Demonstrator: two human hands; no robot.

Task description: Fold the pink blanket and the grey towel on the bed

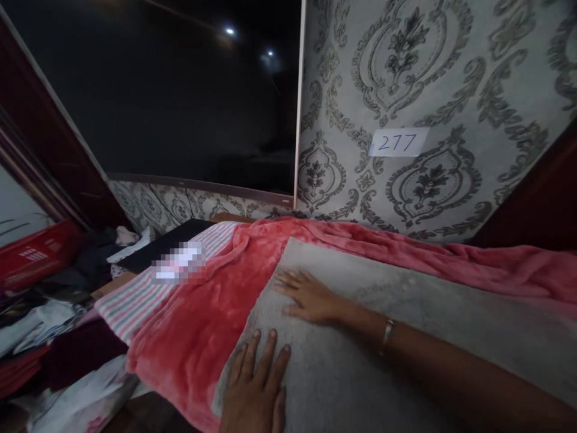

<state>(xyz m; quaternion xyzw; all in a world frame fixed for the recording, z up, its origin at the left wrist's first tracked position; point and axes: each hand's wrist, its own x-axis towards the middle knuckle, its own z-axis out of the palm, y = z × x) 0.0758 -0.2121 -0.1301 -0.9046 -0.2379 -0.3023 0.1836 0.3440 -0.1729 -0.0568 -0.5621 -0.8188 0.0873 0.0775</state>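
My left hand (255,385) and right hand (313,299) lie palm down and released on a gray cloth (333,385), the left near its edge with fingers slightly apart, the right farther up near the far corner, a silver band (386,335) at that wrist. The cloth is spread over a red plush blanket (202,337), itself on a striped sheet (130,300), below a dark screen (180,108) and a paper marked 277 (399,142) on patterned wallpaper (406,72)
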